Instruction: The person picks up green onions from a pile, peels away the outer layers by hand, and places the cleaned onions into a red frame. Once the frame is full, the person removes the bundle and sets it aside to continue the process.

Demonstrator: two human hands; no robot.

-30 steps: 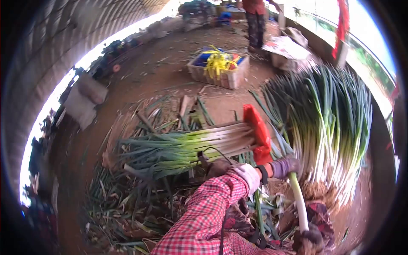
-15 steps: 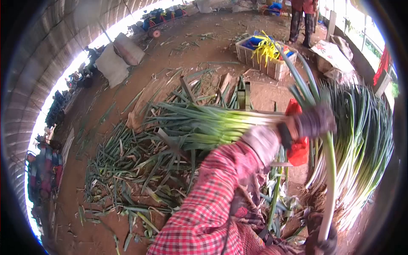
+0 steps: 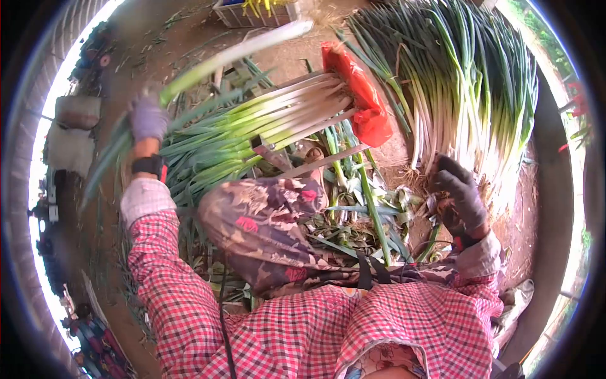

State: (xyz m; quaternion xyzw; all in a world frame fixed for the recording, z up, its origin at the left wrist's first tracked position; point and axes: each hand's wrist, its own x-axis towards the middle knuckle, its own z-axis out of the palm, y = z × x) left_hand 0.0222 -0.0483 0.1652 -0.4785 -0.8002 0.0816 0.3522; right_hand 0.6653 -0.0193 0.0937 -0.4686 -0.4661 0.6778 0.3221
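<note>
My left hand (image 3: 149,117), in a grey-purple glove, is closed round a long leek (image 3: 237,53) on the left. The leek's white end points up and right, and its green leaves trail down to the left. Under it lies a bunch of leeks (image 3: 265,117) on a metal stand (image 3: 273,151), white ends against a red plastic sheet (image 3: 361,95). My right hand (image 3: 459,192), in a dark glove, hangs on the right with fingers parted and nothing seen in them. It is near the root ends of a big leek pile (image 3: 454,82).
Cut leaves and trimmings (image 3: 353,208) litter the ground between my knee and the pile. A crate (image 3: 257,15) with yellow strips stands at the top. A low wall edge (image 3: 555,158) runs along the right. My patterned trouser leg (image 3: 265,218) is beside the stand.
My left hand has swung from the right across to the far left, carrying the leek. My right hand has come away from the leek's lower end. The view has tilted downward.
</note>
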